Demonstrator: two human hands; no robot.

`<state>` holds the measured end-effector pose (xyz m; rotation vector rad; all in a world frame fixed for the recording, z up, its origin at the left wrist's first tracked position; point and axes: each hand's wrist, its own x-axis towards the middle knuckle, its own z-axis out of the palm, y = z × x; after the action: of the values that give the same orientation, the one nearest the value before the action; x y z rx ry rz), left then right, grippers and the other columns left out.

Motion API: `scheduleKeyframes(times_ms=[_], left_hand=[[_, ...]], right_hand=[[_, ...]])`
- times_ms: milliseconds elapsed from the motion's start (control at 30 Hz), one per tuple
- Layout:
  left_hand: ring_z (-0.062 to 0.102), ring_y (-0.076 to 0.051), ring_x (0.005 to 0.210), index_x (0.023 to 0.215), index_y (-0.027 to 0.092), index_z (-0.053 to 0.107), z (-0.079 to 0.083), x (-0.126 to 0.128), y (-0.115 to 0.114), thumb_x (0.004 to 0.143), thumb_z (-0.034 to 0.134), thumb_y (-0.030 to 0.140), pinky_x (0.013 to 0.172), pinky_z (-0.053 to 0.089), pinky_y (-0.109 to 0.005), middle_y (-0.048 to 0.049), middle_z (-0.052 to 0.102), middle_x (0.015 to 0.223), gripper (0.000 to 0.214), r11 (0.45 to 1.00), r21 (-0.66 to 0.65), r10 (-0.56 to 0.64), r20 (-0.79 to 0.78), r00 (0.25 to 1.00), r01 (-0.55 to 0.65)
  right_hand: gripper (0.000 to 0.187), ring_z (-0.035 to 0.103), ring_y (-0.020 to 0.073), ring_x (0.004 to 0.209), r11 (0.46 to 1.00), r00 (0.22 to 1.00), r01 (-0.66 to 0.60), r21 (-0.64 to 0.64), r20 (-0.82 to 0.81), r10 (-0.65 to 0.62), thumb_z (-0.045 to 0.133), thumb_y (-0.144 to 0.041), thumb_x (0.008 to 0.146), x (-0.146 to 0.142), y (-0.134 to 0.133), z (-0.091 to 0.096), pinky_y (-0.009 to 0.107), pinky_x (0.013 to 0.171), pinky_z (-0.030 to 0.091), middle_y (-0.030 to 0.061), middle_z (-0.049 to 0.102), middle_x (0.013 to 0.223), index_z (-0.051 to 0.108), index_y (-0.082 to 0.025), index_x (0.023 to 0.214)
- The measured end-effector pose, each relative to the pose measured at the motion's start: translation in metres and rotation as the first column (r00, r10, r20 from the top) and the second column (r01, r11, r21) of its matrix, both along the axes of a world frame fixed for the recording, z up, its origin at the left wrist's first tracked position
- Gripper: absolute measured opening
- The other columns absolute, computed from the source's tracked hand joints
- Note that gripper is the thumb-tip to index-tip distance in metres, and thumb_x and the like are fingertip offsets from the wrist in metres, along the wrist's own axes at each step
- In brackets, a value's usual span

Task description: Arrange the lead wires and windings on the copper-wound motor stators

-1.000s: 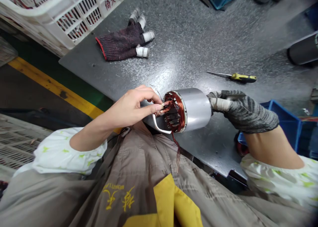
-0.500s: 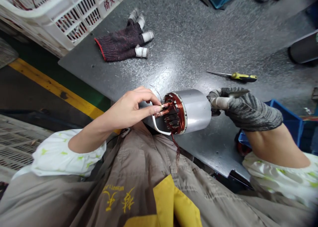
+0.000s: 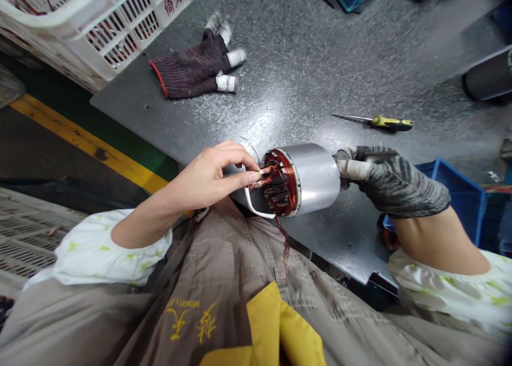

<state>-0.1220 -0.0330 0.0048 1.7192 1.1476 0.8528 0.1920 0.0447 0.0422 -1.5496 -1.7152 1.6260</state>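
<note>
workbench (image 3: 304, 72): you've got the wound motor stator (image 3: 314, 178) on its side at the near edge. gloved right hand (image 3: 390, 182) closed around its far end; bare left hand (image 3: 208, 178) pinching copper leads (image 3: 266, 177) at the winding.

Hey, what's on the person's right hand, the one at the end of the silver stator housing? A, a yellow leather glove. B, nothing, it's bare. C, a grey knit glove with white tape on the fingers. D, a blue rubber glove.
C. The right hand wears a grey knit glove, with white tape around a finger, against the silver stator housing.
</note>
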Motion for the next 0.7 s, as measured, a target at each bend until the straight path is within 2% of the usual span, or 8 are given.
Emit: scheduleKeyframes(times_ms=[133, 200, 267, 300, 367, 467, 567, 700], left_hand=[[0.069, -0.021, 0.096, 0.089, 0.022, 0.077, 0.003, -0.001, -0.003, 0.095, 0.070, 0.040, 0.094, 0.053, -0.033, -0.0039, 0.077, 0.094, 0.020, 1.000, -0.015, 0.022, -0.001, 1.000, -0.022], [0.069, -0.020, 0.095, 0.088, 0.023, 0.078, 0.005, -0.002, -0.003, 0.093, 0.073, 0.035, 0.091, 0.053, -0.031, -0.0024, 0.078, 0.095, 0.014, 0.997, -0.049, 0.065, -0.031, 0.997, -0.066], [0.070, -0.020, 0.096, 0.086, 0.025, 0.078, 0.007, -0.003, 0.000, 0.089, 0.076, 0.028, 0.091, 0.054, -0.029, -0.0007, 0.078, 0.097, 0.005, 0.989, -0.092, 0.110, -0.052, 0.993, -0.115], [0.071, -0.020, 0.095, 0.085, 0.025, 0.077, 0.008, -0.004, 0.002, 0.088, 0.076, 0.025, 0.090, 0.055, -0.029, -0.0003, 0.078, 0.097, 0.004, 0.986, -0.101, 0.125, -0.051, 0.991, -0.129], [0.071, -0.020, 0.092, 0.081, 0.026, 0.077, 0.010, -0.004, 0.006, 0.086, 0.075, 0.023, 0.086, 0.056, -0.029, -0.0002, 0.078, 0.093, 0.007, 0.985, -0.101, 0.137, -0.038, 0.990, -0.140], [0.072, -0.020, 0.088, 0.078, 0.026, 0.077, 0.014, -0.002, 0.009, 0.083, 0.076, 0.021, 0.082, 0.058, -0.029, -0.0011, 0.078, 0.088, 0.007, 0.986, -0.093, 0.138, -0.046, 0.989, -0.142], [0.072, -0.021, 0.087, 0.078, 0.025, 0.078, 0.016, 0.000, 0.009, 0.083, 0.077, 0.021, 0.082, 0.059, -0.031, -0.0025, 0.079, 0.089, 0.006, 0.981, -0.106, 0.154, -0.066, 0.986, -0.160], [0.071, -0.022, 0.089, 0.080, 0.022, 0.077, 0.016, 0.002, 0.006, 0.086, 0.080, 0.039, 0.087, 0.058, -0.035, -0.0057, 0.079, 0.091, 0.018, 0.975, -0.117, 0.181, -0.088, 0.980, -0.191]], right_hand=[[0.021, 0.046, 0.0119, 0.047, 0.996, 0.986, 0.063, -0.066, -0.149, -0.072, 0.070, -0.033, 0.066, 0.002, 0.007, -0.009, 0.029, 0.049, 0.037, -0.0009, 0.054, 0.051, 0.060, -0.018, 0.054], [0.022, 0.048, 0.0128, 0.048, 0.997, 0.966, 0.070, -0.034, -0.246, -0.076, 0.068, -0.034, 0.066, 0.005, 0.007, -0.011, 0.030, 0.051, 0.041, -0.0007, 0.053, 0.051, 0.058, -0.019, 0.054], [0.020, 0.058, 0.0150, 0.057, 0.975, 0.965, 0.142, 0.169, -0.244, -0.099, 0.072, -0.034, 0.074, 0.009, 0.006, -0.014, 0.031, 0.061, 0.049, 0.0002, 0.062, 0.060, 0.064, -0.019, 0.063], [0.018, 0.063, 0.0160, 0.064, 0.931, 0.969, 0.176, 0.320, -0.224, -0.106, 0.073, -0.033, 0.079, 0.011, 0.005, -0.015, 0.031, 0.066, 0.052, 0.0008, 0.067, 0.067, 0.067, -0.019, 0.070], [0.013, 0.069, 0.0174, 0.077, 0.756, 0.987, 0.148, 0.637, -0.146, -0.070, 0.073, -0.034, 0.089, 0.017, 0.003, -0.020, 0.033, 0.075, 0.055, 0.0025, 0.074, 0.083, 0.073, -0.021, 0.086], [0.012, 0.071, 0.0176, 0.088, 0.370, 0.992, -0.117, 0.922, 0.088, 0.095, 0.069, -0.032, 0.098, 0.023, 0.005, -0.030, 0.034, 0.082, 0.055, 0.0036, 0.078, 0.096, 0.077, -0.025, 0.105], [0.019, 0.070, 0.0182, 0.088, 0.028, 0.916, -0.376, 0.926, 0.367, 0.165, 0.064, -0.036, 0.102, 0.024, 0.015, -0.037, 0.037, 0.084, 0.054, 0.0037, 0.079, 0.099, 0.075, -0.026, 0.114], [0.023, 0.067, 0.0164, 0.084, -0.260, 0.855, -0.463, 0.847, 0.504, 0.121, 0.053, -0.032, 0.106, 0.018, 0.020, -0.029, 0.036, 0.084, 0.054, 0.0014, 0.080, 0.098, 0.073, -0.023, 0.111]])
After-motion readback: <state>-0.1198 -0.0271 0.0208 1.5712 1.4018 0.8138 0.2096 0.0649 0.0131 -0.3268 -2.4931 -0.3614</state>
